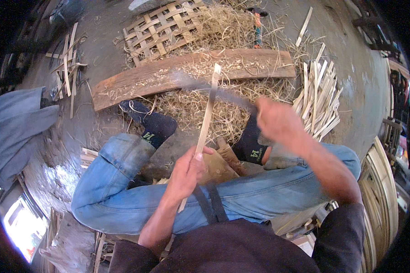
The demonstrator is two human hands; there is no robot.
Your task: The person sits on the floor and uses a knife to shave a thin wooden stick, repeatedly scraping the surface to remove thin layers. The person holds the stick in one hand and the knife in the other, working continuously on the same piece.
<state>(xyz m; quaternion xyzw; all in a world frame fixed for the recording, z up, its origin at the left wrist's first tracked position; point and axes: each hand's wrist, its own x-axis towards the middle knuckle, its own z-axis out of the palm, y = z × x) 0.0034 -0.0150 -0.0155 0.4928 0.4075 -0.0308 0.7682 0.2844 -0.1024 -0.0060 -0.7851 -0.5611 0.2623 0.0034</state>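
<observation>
My left hand is closed around a pale bamboo strip, its thumb lying along the strip. The strip slants up and away from my lap, and its far tip stands over a worn wooden board. In my right hand, fingers wrapped round its handle, is a long knife. Motion smears the knife's blade, which points left and crosses the strip's upper part; whether the two touch I cannot tell. Small chips and curled shavings lie on the board.
Curly shavings heap around the board and my feet. Beyond it lies a woven lattice panel. A pile of cut strips is at the right, with a few more strips at far left. Grey cloth hangs at the left.
</observation>
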